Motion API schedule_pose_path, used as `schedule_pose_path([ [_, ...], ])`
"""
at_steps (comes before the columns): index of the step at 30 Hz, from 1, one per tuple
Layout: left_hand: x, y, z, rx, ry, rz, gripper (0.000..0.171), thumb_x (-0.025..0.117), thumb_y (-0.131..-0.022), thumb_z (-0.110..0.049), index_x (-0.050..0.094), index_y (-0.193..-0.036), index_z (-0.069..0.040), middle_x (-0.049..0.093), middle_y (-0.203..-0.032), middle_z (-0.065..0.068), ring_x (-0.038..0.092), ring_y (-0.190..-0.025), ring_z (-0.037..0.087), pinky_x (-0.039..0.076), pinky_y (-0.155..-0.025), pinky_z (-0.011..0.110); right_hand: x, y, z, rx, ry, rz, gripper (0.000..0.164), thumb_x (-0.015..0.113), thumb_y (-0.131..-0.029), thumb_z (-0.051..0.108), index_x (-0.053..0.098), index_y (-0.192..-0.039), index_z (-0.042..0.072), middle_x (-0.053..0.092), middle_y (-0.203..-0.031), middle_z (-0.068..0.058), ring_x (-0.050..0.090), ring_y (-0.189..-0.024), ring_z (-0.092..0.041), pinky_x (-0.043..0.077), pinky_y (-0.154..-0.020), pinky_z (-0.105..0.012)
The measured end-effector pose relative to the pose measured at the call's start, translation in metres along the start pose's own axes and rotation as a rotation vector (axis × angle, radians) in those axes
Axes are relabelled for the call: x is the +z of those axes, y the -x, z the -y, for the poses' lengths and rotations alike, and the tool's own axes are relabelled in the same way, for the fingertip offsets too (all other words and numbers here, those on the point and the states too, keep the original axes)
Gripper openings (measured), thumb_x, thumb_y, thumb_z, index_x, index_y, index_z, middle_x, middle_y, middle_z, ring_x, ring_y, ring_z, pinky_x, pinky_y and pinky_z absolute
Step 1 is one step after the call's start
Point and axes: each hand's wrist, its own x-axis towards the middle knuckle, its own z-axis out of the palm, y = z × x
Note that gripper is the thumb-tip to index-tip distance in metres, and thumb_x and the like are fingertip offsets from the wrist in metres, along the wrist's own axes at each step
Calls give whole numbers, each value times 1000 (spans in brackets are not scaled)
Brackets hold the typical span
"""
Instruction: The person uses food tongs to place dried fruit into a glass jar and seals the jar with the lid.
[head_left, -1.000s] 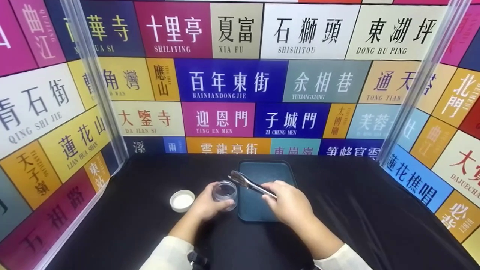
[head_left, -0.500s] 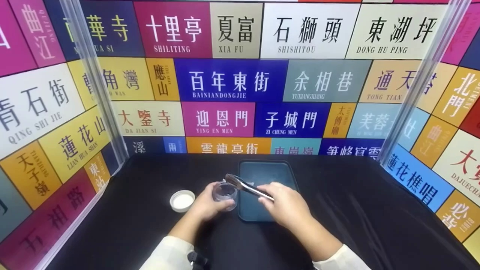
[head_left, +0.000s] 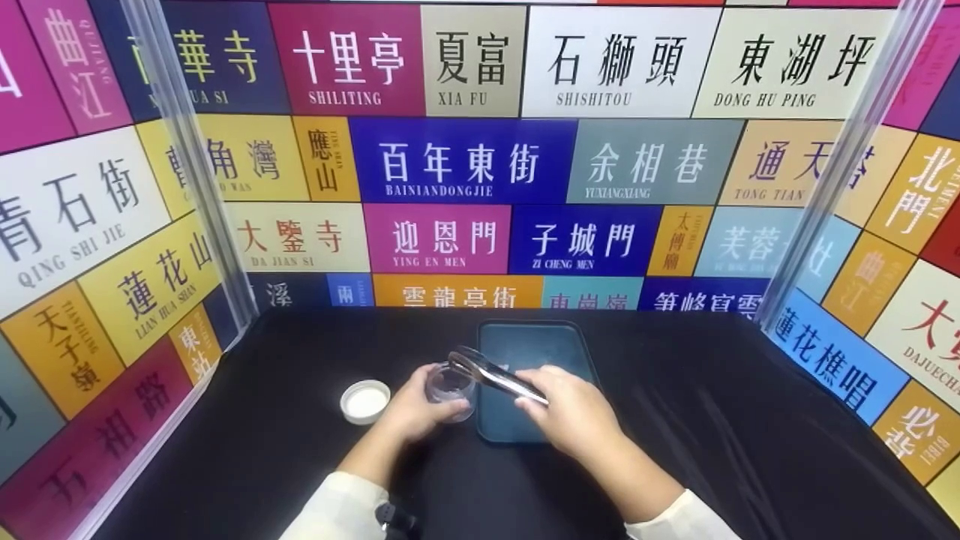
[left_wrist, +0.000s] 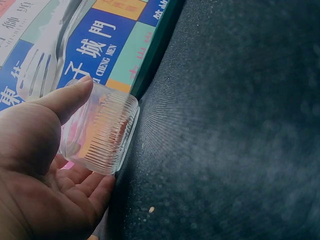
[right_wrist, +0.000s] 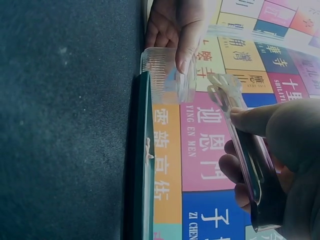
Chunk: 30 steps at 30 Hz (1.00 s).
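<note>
My left hand (head_left: 412,409) holds a small clear jar (left_wrist: 110,132) with a ribbed side, thumb on one side and fingers on the other. The jar stands upright without its lid, next to the left edge of a dark green tray (head_left: 517,424). In my right hand (head_left: 574,409) is a pair of metal tongs (head_left: 506,381), gripped along the handles. The slotted heads of the tongs (right_wrist: 225,90) hover at the jar's mouth; whether anything sits between them I cannot tell. A small pale piece (right_wrist: 149,150) lies on the tray.
A white round lid (head_left: 365,401) lies on the black tablecloth (head_left: 300,472), left of my left hand. A wall of colourful printed signs (head_left: 457,161) rises behind the table. Clear upright strips (head_left: 199,172) stand at its corners.
The tongs have moved left and slightly down, from above the tray to the jar's mouth. A pale piece on the tray has come into view. My left hand and the jar stay put.
</note>
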Motion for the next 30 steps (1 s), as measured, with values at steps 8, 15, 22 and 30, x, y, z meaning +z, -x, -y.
schedule_pose_path([
  [8, -1, 2, -3, -15, -9, -8, 93, 93, -82, -41, 48, -156, -8, 61, -152, 21, 61, -138, 39, 44, -123, 57, 1, -2, -2, 79, -17, 14, 61, 83, -92, 45, 66, -146, 23, 74, -132, -3, 73, -109, -24, 62, -95, -46],
  [15, -1, 3, -3, -14, 2, -14, 94, 93, -81, -40, 47, -157, -7, 62, -151, 21, 60, -139, 39, 43, -124, 57, 3, -5, -7, 148, -34, 44, 66, 83, -92, 45, 63, -150, 20, 71, -137, -7, 71, -111, -26, 62, -100, -50],
  [22, 0, 2, -1, -17, 1, -15, 94, 93, -82, -40, 47, -157, -8, 63, -150, 20, 61, -138, 39, 43, -123, 58, 8, -9, -22, 178, -43, 42, 64, 81, -93, 45, 63, -149, 19, 71, -136, -9, 71, -111, -27, 61, -98, -51],
  [30, 0, 3, -2, -14, -1, -10, 95, 93, -82, -40, 46, -157, -7, 62, -151, 21, 60, -139, 39, 43, -123, 59, 15, -12, -43, 249, -53, 94, 65, 79, -95, 44, 61, -152, 18, 68, -143, -13, 69, -122, -33, 58, -108, -56],
])
